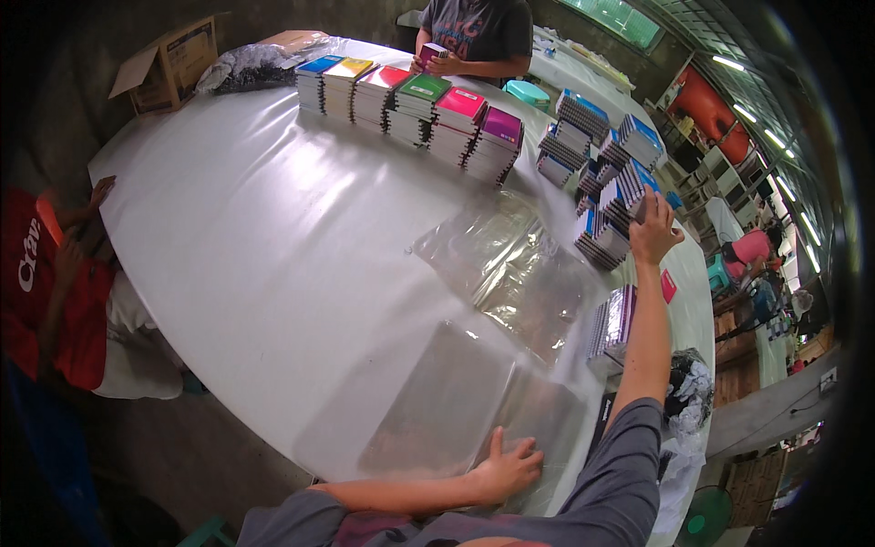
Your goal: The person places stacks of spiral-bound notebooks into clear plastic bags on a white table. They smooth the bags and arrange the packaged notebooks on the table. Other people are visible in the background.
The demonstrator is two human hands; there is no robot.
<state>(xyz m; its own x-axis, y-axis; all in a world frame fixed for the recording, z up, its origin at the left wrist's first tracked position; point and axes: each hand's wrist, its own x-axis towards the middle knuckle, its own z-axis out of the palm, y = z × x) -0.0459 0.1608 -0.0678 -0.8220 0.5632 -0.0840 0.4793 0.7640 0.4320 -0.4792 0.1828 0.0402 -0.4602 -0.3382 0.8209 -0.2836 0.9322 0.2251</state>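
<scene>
The right hand [654, 232], right of centre in the frame, has its fingers against blue-covered spiral notebooks [629, 184]; its back hides the contact, so I cannot tell whether it is clamped on one. Their bound edges face lower left, but overlap makes the long axis hard to read. The left hand [510, 469], at lower centre, lies with fingers apart on a clear plastic sheet [442, 401], its outline faint against the white surface [273, 273]. Above, another clear sheet [510, 273] stretches lengthwise from upper left to lower right. Six notebook stacks [416, 102] line the top centre, where a co-worker [488, 36], head cut off, holds a maroon notebook [433, 54].
</scene>
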